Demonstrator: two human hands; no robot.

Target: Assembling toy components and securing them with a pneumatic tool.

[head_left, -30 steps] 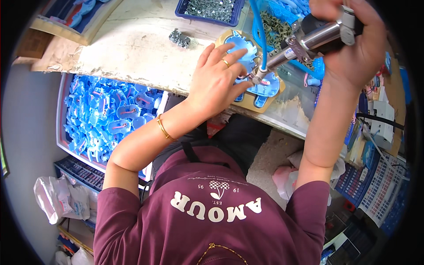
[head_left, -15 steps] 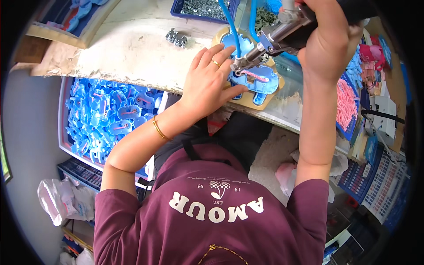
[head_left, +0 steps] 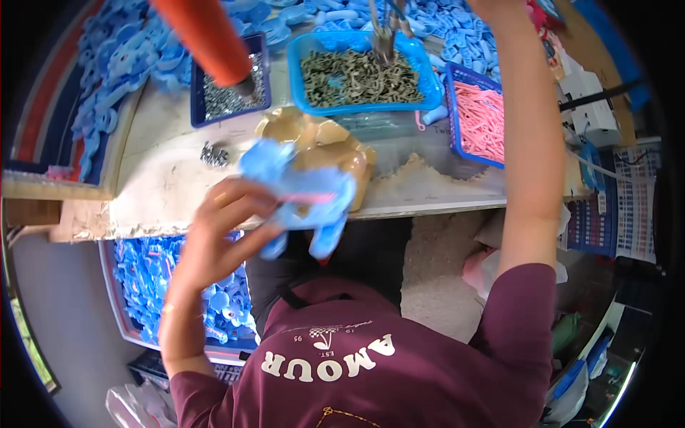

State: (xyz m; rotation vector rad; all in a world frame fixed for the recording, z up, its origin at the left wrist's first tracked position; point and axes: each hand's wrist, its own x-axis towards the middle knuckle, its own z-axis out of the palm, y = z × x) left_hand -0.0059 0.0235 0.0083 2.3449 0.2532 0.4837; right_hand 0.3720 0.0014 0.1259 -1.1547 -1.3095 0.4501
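Pinched in the left hand (head_left: 225, 225) between thumb and fingers: blue plastic shell (head_left: 335, 184), blurred, over the near edge of the table (head_left: 160, 182). Probably light, stiff, slick; best gripped by its body, not legs (head_left: 328, 239). Right hand (head_left: 492, 6) mostly out of frame, grip impossible to tell.

The left hand (head_left: 217, 232) has lifted the blue part (head_left: 334, 187) off the fixture (head_left: 357, 151), to its near left; the right hand has left view beyond the fixture.
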